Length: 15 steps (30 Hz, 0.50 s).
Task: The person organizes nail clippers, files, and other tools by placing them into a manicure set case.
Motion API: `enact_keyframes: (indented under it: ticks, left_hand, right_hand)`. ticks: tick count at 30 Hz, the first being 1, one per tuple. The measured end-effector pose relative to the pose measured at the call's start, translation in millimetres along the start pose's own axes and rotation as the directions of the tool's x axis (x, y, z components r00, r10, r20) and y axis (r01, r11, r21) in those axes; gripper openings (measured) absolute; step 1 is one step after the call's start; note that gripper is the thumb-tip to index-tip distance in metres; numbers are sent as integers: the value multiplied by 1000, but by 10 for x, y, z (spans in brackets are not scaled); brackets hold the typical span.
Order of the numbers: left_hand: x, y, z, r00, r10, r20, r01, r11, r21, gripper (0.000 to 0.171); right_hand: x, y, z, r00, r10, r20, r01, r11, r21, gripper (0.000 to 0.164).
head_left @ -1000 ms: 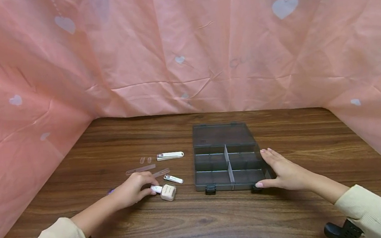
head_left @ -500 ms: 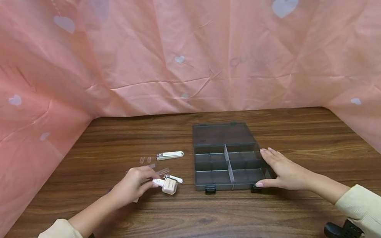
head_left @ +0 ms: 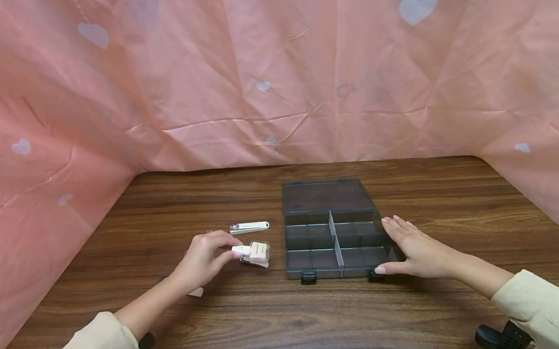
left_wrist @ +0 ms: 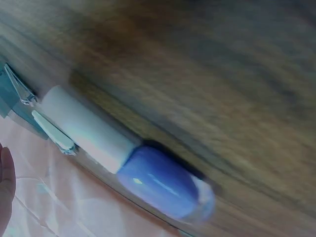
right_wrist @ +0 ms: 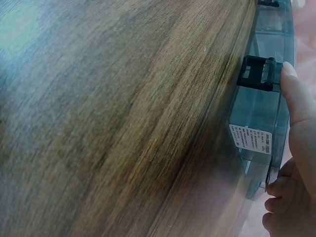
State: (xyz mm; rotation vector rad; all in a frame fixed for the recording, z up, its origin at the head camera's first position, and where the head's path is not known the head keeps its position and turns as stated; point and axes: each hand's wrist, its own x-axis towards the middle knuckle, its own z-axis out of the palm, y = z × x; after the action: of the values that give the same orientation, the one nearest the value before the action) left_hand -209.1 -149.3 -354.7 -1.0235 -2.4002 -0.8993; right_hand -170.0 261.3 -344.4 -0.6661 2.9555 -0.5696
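My left hand (head_left: 208,256) pinches the white cap of a cream nail polish bottle (head_left: 259,253) between thumb and fingertips. The bottle overlaps a small nail clipper (head_left: 263,265), largely hidden behind it. A longer white nail clipper (head_left: 249,227) lies just beyond. Near my left wrist a purple nail polish bottle (left_wrist: 158,180) with a long pale cap lies on its side; my arm mostly hides it in the head view. My right hand (head_left: 418,254) rests against the right front corner of a dark see-through divided box (head_left: 316,276), thumb by a latch (right_wrist: 256,74), fingers along its side.
The box's lid (head_left: 325,195) is laid back, and pale dividers (head_left: 336,242) part its compartments. A label (right_wrist: 251,139) sticks to its outer wall. Pink fabric (head_left: 268,67) with hearts hangs behind and beside the wooden table (head_left: 295,321).
My left hand has lifted the cream nail polish bottle and moved it away and to the right, over the small nail clipper. My right hand has stayed at the box.
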Motion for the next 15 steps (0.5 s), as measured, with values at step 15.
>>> enact_keyframes:
  ticks: [15]
  left_hand:
    - [358, 135, 184, 992, -117, -39, 115, 991, -68, 13]
  right_hand:
    - [11, -7, -16, 1000, -11, 11, 11, 1000, 1, 101]
